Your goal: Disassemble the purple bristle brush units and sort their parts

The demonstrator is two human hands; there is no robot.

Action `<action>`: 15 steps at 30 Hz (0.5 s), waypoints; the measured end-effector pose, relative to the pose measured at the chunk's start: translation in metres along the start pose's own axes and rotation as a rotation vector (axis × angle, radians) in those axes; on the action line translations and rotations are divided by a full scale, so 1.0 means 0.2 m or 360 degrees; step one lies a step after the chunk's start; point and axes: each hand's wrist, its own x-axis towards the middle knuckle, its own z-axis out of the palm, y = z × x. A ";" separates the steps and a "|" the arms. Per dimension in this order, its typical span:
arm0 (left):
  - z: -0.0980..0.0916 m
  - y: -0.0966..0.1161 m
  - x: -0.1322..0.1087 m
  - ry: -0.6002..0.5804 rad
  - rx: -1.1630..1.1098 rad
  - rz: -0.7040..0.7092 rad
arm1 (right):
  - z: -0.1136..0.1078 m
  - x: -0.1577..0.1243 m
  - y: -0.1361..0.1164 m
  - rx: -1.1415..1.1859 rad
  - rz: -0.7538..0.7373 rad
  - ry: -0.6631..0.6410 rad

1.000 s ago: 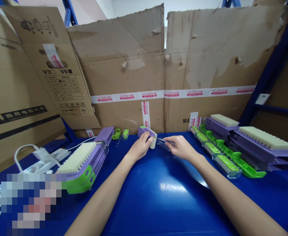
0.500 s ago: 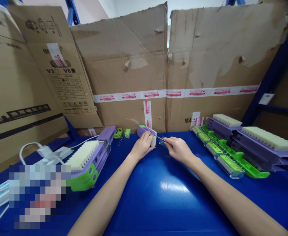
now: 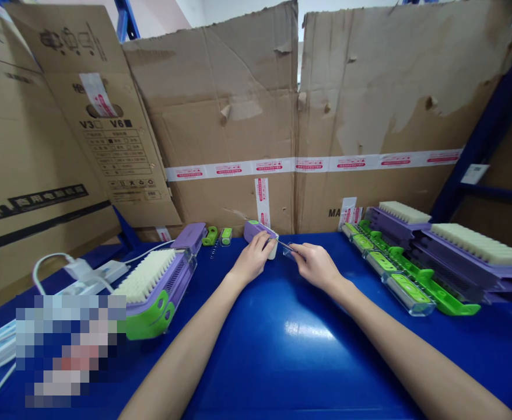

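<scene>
Far back at the middle of the blue table, my left hand is closed around a small purple brush with a vented side. Its pale bristles face down to the right, partly hidden by the fingers. My right hand grips a thin metal tool, its tip reaching the brush's right end; what kind of tool it is cannot be made out. A small clear plastic piece shows beside the right fingers. Left of my left hand lie a green bracket, a spring and a clear-and-green cover.
A larger purple-and-green brush stands at left, near a white power strip with cables. On the right are purple brush bodies, green brackets and clear-and-green covers. Cardboard walls the back.
The view has tilted very slightly. Both hands stay at the brush, the left fingers shifted a little, and the tool's tip remains at the brush's right end.
</scene>
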 end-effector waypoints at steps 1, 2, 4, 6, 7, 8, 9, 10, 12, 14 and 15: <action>-0.01 0.01 0.00 -0.0009 -0.0006 -0.0038 | 0.00 0.00 0.00 0.0010 0.0011 -0.0008; -0.01 0.01 0.00 -0.0016 -0.0013 -0.0080 | -0.01 0.00 -0.01 0.0018 0.0022 -0.0014; -0.02 0.02 0.01 -0.0027 -0.0033 -0.0142 | -0.01 0.00 -0.01 0.0022 0.0038 -0.0022; -0.02 0.03 0.01 -0.0013 -0.0065 -0.0164 | -0.01 0.00 -0.01 0.0010 0.0038 -0.0028; -0.02 0.04 0.01 0.0002 -0.0082 -0.0169 | -0.01 0.00 -0.01 0.0003 0.0031 -0.0030; -0.02 0.05 0.01 0.0022 -0.0096 -0.0182 | -0.01 0.00 -0.01 -0.0003 0.0022 -0.0029; -0.01 0.05 0.01 0.0046 -0.0103 -0.0210 | 0.00 0.00 -0.02 -0.0007 0.0013 -0.0029; 0.00 0.06 0.01 0.0069 -0.0104 -0.0253 | 0.00 0.00 -0.02 -0.0011 0.0005 -0.0029; 0.01 0.06 0.01 0.0114 -0.0092 -0.0369 | 0.02 0.00 -0.04 -0.0014 -0.0011 -0.0034; 0.02 0.07 0.00 0.0181 -0.0080 -0.0489 | 0.03 0.00 -0.06 -0.0015 -0.0028 -0.0037; 0.03 0.07 0.01 0.0224 -0.0076 -0.0539 | 0.03 0.00 -0.07 -0.0015 -0.0032 -0.0038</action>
